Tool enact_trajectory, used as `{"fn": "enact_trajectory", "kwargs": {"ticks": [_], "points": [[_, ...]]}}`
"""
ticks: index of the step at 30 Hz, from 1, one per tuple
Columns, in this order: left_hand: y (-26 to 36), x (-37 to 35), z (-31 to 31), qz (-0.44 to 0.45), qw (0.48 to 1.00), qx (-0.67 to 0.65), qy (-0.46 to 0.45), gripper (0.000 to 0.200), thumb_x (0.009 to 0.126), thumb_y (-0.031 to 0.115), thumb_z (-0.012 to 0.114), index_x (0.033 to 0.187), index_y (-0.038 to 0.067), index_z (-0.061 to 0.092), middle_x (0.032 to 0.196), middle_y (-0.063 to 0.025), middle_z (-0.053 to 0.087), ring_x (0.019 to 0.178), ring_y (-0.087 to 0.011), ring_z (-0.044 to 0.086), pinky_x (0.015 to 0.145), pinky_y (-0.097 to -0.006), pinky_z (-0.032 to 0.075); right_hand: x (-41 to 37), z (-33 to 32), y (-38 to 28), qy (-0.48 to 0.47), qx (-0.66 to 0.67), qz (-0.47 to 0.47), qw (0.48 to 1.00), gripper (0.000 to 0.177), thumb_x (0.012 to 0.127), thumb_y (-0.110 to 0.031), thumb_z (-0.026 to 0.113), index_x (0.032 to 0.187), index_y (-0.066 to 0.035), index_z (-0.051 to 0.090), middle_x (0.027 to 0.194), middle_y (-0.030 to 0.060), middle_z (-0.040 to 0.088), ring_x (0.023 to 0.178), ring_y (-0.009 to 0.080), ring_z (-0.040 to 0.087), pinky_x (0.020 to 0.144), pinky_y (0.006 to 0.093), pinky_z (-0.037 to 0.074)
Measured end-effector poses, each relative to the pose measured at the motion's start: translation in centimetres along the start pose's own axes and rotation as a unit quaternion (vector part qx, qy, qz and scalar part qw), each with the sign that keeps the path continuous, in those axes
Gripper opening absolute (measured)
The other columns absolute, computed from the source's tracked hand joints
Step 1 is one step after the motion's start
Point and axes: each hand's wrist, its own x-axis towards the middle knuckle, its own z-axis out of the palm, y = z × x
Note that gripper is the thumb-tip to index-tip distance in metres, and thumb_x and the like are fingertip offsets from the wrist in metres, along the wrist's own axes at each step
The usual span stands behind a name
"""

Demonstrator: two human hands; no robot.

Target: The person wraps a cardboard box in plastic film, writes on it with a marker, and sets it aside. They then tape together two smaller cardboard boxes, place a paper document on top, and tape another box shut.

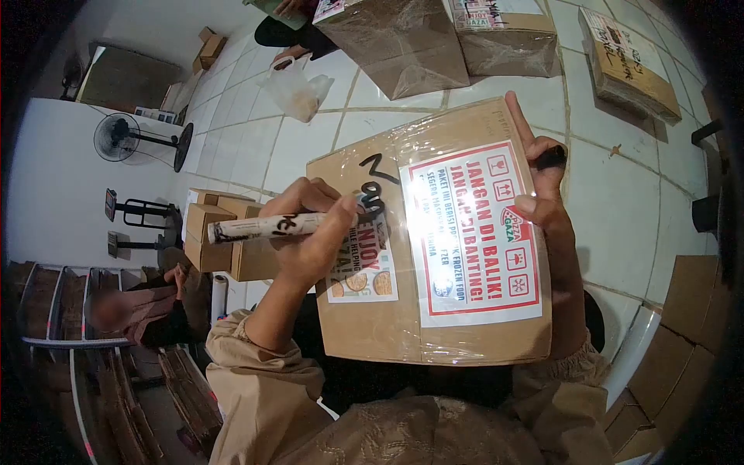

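A brown cardboard box (465, 128) wrapped in clear tape rests on my lap. It carries a white label with red print (473, 232) and a smaller sticker (364, 271). My left hand (314, 232) grips a white marker (263, 227), its tip on the box top beside black handwritten letters (380, 174). My right hand (542, 190) lies on the label's far edge. It pinches the black marker cap (552, 157) and its index finger is stretched out.
Three more taped boxes (403, 39) (508, 35) (628, 66) lie on the white tiled floor ahead, with a plastic bag (294, 89). A fan (124, 138), stacked small boxes (213, 229) and a seated person (147, 310) are at left. Flattened cardboard (682, 341) is at right.
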Motion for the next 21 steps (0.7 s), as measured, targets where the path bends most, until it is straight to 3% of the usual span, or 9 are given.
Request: {"fn": "enact_trajectory", "kwargs": {"ticks": [3,6,7,9,13,15,17,19,21], "points": [[0.3,0.2,0.2,0.034,0.994,0.083,-0.056,0.025,0.076,-0.001,0.062,0.061,0.003,0.042,0.056,-0.0067,0.049,0.051,-0.0108,0.044,0.048,-0.0243,0.034,-0.1,1.8,-1.6,0.063,0.022,0.058,0.996,0.052,0.062,-0.02,0.055,0.107,-0.021,0.028,0.148,0.019,0.007,0.136,0.0388,0.008,0.111,0.0477,0.02],[-0.6,0.2,-0.5,0.066,0.995,0.058,-0.045,0.025,0.074,0.006,0.067,0.059,0.001,0.048,0.052,-0.009,0.056,0.045,-0.008,0.049,0.042,-0.0223,0.036,-0.2,2.5,-2.6,0.078,0.029,0.085,0.993,0.052,0.063,-0.02,0.056,0.106,-0.021,0.028,0.149,0.019,0.007,0.136,0.0386,0.009,0.111,0.0474,0.021],[-0.7,0.2,-0.7,0.066,0.995,0.057,-0.046,0.025,0.074,0.006,0.067,0.059,0.001,0.048,0.052,-0.009,0.056,0.045,-0.008,0.049,0.042,-0.0223,0.036,-0.2,1.7,-1.9,0.079,0.028,0.085,0.993,0.052,0.063,-0.02,0.056,0.106,-0.021,0.028,0.149,0.019,0.007,0.136,0.0386,0.009,0.111,0.0474,0.021],[-0.8,0.1,-0.8,0.067,0.996,0.051,-0.03,0.024,0.074,0.006,0.068,0.06,0.001,0.049,0.053,-0.009,0.056,0.045,-0.0074,0.048,0.042,-0.0218,0.036,0.1,-0.6,0.1,-0.01,-0.048,-0.012,0.999,0.051,0.063,-0.019,0.056,0.106,-0.02,0.028,0.149,0.0193,0.007,0.137,0.0384,0.008,0.111,0.0475,0.021],[-0.1,0.4,0.4,0.024,1.0,0.013,-0.002,0.024,0.075,0.006,0.068,0.059,0.001,0.05,0.053,-0.0091,0.057,0.045,-0.0073,0.049,0.041,-0.0222,0.036,-0.2,1.8,-1.5,0.05,0.02,0.052,0.997,0.05,0.064,-0.019,0.055,0.106,-0.019,0.028,0.149,0.0194,0.007,0.137,0.0382,0.008,0.11,0.0474,0.022],[-0.2,0.9,0.5,0.111,0.989,0.073,-0.068,0.023,0.075,0.006,0.068,0.06,0.001,0.051,0.054,-0.0093,0.058,0.047,-0.0074,0.051,0.042,-0.0224,0.038,-0.1,2.2,-1.5,0.074,0.047,0.045,0.995,0.05,0.064,-0.019,0.055,0.106,-0.019,0.027,0.149,0.0192,0.007,0.137,0.0379,0.008,0.111,0.0472,0.021],[0.1,0.6,0.2,0.076,0.991,0.084,-0.073,0.021,0.077,0.007,0.068,0.064,0.001,0.051,0.058,-0.0096,0.06,0.047,-0.0071,0.051,0.042,-0.0222,0.039,-0.1,2.1,-1.5,0.071,0.043,0.048,0.995,0.05,0.064,-0.019,0.055,0.106,-0.019,0.027,0.149,0.019,0.007,0.137,0.0378,0.008,0.111,0.0471,0.021],[0.4,0.4,0.0,-0.093,0.991,-0.095,0.029,0.021,0.078,0.007,0.067,0.067,0.003,0.05,0.061,-0.0077,0.059,0.046,-0.0062,0.047,0.041,-0.021,0.037,0.0,1.8,-1.5,0.062,0.039,0.048,0.996,0.05,0.064,-0.019,0.055,0.106,-0.019,0.027,0.149,0.0188,0.007,0.137,0.0378,0.008,0.111,0.047,0.021],[1.0,0.0,-0.2,-0.087,0.99,-0.104,0.043,0.022,0.079,0.005,0.066,0.067,0.004,0.048,0.061,-0.0055,0.057,0.044,-0.0052,0.044,0.041,-0.02,0.035,0.0,1.6,-1.5,0.051,0.035,0.046,0.997,0.051,0.064,-0.018,0.055,0.106,-0.019,0.027,0.149,0.0187,0.007,0.137,0.0378,0.009,0.111,0.047,0.021]]}}
